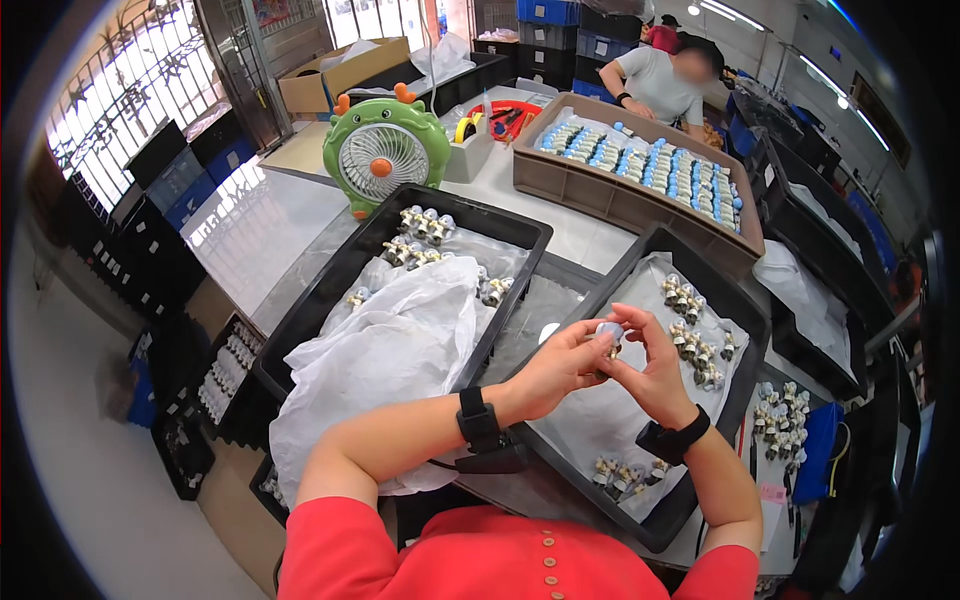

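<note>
Over the black tray on the right [735, 430], a small figurine [609, 331] with a pale, rounded top is held between my two hands. My left hand [548, 374] pinches it from the left side. My right hand [660, 378] curls around it from the right, thumb and forefinger closed on it. My fingers hide most of its lower part. Below, on a white liner sheet [585, 425], lie similar small figurines: a group at the far end [684, 298], another mid-tray [692, 345] and some near the front [620, 475].
Left, another black tray [330, 280] holds figurines [428, 224] and a crumpled white sheet [385, 335]. Beyond stand a green fan [335, 160] and a brown crate [570, 195] of blue-and-white pieces. More figurines [782, 420] lie at right by a blue pouch [818, 450]. A person [655, 85] sits across.
</note>
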Demonstrator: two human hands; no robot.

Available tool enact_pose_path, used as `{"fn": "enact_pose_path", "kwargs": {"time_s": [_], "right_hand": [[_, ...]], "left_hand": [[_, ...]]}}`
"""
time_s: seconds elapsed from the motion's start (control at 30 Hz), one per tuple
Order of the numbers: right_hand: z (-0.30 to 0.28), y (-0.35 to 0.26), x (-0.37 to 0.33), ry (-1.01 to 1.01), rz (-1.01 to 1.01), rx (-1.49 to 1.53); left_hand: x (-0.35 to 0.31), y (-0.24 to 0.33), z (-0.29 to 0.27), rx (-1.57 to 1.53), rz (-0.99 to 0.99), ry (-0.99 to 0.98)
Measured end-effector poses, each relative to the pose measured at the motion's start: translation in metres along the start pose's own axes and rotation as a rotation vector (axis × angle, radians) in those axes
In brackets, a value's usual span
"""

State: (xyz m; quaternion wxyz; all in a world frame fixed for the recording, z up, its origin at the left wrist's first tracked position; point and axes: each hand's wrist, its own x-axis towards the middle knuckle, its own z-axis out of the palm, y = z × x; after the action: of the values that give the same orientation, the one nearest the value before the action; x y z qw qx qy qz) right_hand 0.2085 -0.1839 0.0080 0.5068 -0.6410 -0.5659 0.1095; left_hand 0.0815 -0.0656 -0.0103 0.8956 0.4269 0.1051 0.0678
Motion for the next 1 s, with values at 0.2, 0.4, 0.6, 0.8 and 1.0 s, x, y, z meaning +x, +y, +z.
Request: {"fn": "enact_pose_path", "kwargs": {"time_s": [0.2, 0.4, 0.6, 0.8, 1.0], "right_hand": [[-0.0002, 0.0061, -0.0034, -0.067, -0.072, -0.072], [-0.0004, 0.0040, -0.0021, -0.115, -0.112, -0.091], [0.0000, 0.0059, -0.0021, -0.112, -0.106, -0.088], [0.0001, 0.0063, -0.0027, -0.112, -0.076, -0.090], [0.0011, 0.0074, -0.0022, -0.112, -0.053, -0.085]], "left_hand": [[0.0001, -0.0041, -0.0008, 0.098, 0.028, 0.030], [0.0014, -0.0056, -0.0039, 0.061, 0.056, 0.024], [0.0017, -0.0055, -0.0040, 0.060, 0.063, -0.010], [0.0051, -0.0094, -0.0064, 0.049, 0.067, -0.011], [0.0059, -0.0091, -0.0077, 0.053, 0.067, -0.009]]}}
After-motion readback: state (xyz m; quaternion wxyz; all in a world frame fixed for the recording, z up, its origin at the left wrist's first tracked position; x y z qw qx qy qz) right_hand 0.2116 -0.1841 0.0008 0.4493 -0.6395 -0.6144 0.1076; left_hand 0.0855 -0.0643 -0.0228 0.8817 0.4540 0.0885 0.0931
